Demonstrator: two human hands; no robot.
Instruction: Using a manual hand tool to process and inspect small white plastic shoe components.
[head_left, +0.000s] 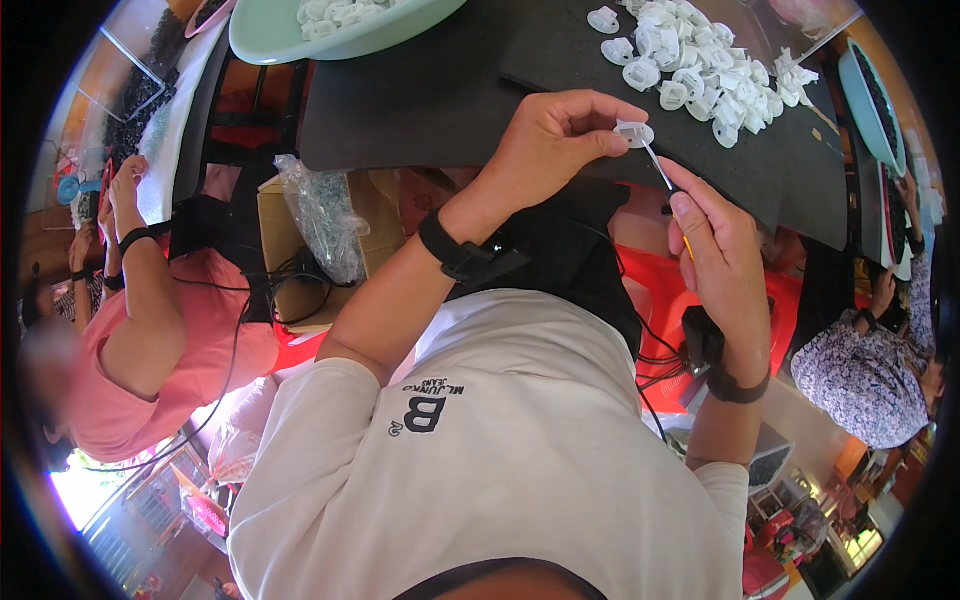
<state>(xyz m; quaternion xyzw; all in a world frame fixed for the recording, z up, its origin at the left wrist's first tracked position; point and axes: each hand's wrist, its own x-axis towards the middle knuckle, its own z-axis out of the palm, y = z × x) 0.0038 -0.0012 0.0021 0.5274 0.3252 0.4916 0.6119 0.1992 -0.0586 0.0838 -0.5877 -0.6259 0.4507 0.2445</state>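
Observation:
Between thumb and forefinger, my left hand [562, 140] pinches a small round white plastic part [634, 134] over the dark tabletop. My right hand [718, 235] grips a thin pointed tool [662, 172] with a metal shaft and a yellow handle, mostly hidden in the fingers. The tool's tip meets the edge of the white part; whether it goes into it is too small to tell. Beyond my hands, to the right, lies a loose heap of similar white plastic parts [700, 75].
A pale green basin [345, 38] with white parts stands at the far left of the dark table [420, 110]. Cardboard box [285, 250] with clear plastic is below it. Red stool [650, 290] and cables [655, 355] sit beneath. People work left [165, 340] and right [865, 375].

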